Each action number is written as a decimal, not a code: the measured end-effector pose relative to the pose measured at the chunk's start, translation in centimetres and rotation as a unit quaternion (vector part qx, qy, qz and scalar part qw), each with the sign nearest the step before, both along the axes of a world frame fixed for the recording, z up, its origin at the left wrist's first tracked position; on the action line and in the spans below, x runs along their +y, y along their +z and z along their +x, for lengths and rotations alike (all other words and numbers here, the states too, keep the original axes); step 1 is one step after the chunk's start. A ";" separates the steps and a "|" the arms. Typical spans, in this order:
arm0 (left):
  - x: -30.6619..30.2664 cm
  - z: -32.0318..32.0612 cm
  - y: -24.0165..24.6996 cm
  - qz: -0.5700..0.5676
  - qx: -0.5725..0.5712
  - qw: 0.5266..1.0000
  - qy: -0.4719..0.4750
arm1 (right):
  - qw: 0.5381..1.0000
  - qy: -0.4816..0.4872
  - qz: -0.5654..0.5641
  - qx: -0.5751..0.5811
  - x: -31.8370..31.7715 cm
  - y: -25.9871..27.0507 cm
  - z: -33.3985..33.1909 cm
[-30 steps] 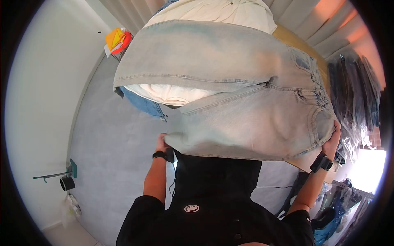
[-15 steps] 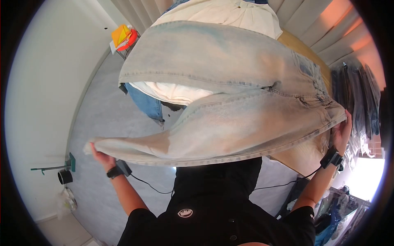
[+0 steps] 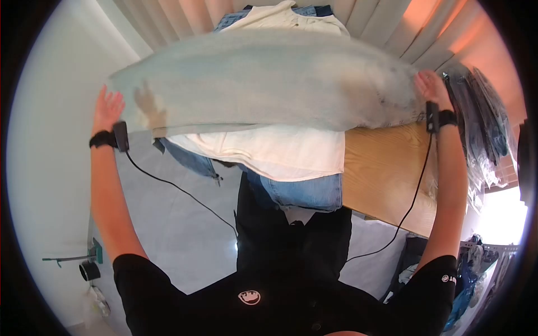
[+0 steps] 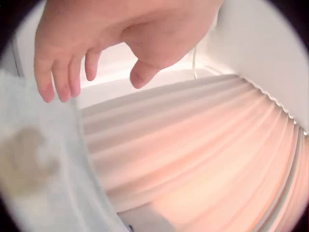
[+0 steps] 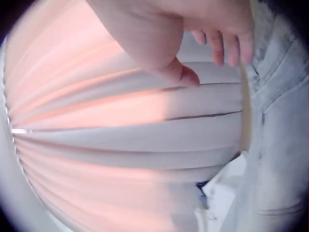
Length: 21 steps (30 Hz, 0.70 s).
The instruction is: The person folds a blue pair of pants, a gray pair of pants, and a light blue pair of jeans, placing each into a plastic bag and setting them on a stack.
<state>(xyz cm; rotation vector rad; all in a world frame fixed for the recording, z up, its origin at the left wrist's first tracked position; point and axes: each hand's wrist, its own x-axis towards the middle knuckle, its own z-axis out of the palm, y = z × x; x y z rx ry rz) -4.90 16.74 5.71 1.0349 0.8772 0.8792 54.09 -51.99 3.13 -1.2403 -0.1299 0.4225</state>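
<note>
Pale washed jeans (image 3: 258, 84) stretch sideways in the head view, blurred, one leg layer over the other, above a white garment (image 3: 269, 151). The left hand (image 3: 108, 109) is raised at the hem end, fingers spread; in the left wrist view that hand (image 4: 125, 38) has its fingertips beside the pale denim (image 4: 43, 159), thumb apart. At the waist end is the right hand (image 3: 434, 89). The right wrist view shows the right hand (image 5: 183, 38) with loose fingers beside the denim (image 5: 280, 145), thumb apart. Neither hand grips the cloth.
Blue denim (image 3: 308, 193) lies under the white garment on a wooden table (image 3: 386, 173). Plastic-covered clothes (image 3: 482, 117) hang at the right, curtains (image 3: 375, 22) behind. Black cables run from both wrists. A green-handled tool (image 3: 98, 251) stands at the lower left.
Both hands have moved up and away from the body, and the near leg of the jeans has swung over onto the far one. The fingers have let go, uncovering the white garment and table.
</note>
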 end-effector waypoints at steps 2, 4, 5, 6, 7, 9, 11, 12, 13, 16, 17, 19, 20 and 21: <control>-0.6 -1.7 -4.9 0.098 0.084 0.991 -0.043 | 0.979 -0.068 -0.191 -0.018 -0.9 -2.4 -2.0; -2.5 -2.5 -8.0 0.057 0.174 0.982 -0.044 | 0.967 -0.062 -0.245 -0.040 -2.3 -4.2 -3.8; -4.1 -3.2 -8.8 0.042 0.209 0.974 -0.072 | 0.951 -0.048 -0.301 -0.058 -3.0 -4.7 -4.6; -4.5 -3.8 -9.8 -0.022 0.236 0.968 -0.083 | 0.949 -0.050 -0.305 -0.055 -3.3 -4.9 -5.4; -5.3 -4.0 -10.5 -0.024 0.238 0.967 -0.086 | 0.961 -0.072 -0.268 0.003 -3.4 -4.9 -6.0; -7.1 -3.7 -11.5 -0.164 0.266 0.945 -0.098 | 0.967 -0.093 -0.229 0.062 -3.1 -4.5 -7.3; -9.4 -2.5 -10.7 -0.182 0.271 0.939 -0.111 | 0.961 -0.128 -0.212 0.122 -2.3 -3.6 -8.3; -9.9 -2.4 -10.7 -0.194 0.236 0.941 -0.145 | 0.962 -0.125 -0.212 0.121 -1.8 -3.6 -8.4; -10.1 -2.3 -10.8 -0.206 0.199 0.942 -0.178 | 0.956 -0.162 -0.189 0.158 -1.5 -3.8 -8.5; -9.6 -1.5 -12.2 -0.205 0.101 0.963 -0.144 | 0.971 -0.130 -0.119 0.162 -3.3 -6.3 -6.2; -9.6 -1.1 -12.3 -0.204 0.099 0.963 -0.143 | 0.987 -0.059 -0.072 0.133 -3.9 -7.1 -5.3; -9.4 -0.3 -12.7 -0.232 0.080 0.969 -0.032 | 0.993 -0.057 -0.043 0.095 -3.6 -6.2 -5.9; -8.3 -0.3 -13.7 -0.218 0.070 0.973 -0.029 | 0.997 -0.057 -0.016 0.058 -3.4 -5.5 -6.4; -6.4 -0.7 -15.3 -0.205 0.062 0.976 -0.027 | 0.997 -0.052 -0.026 0.044 -3.5 -3.8 -7.4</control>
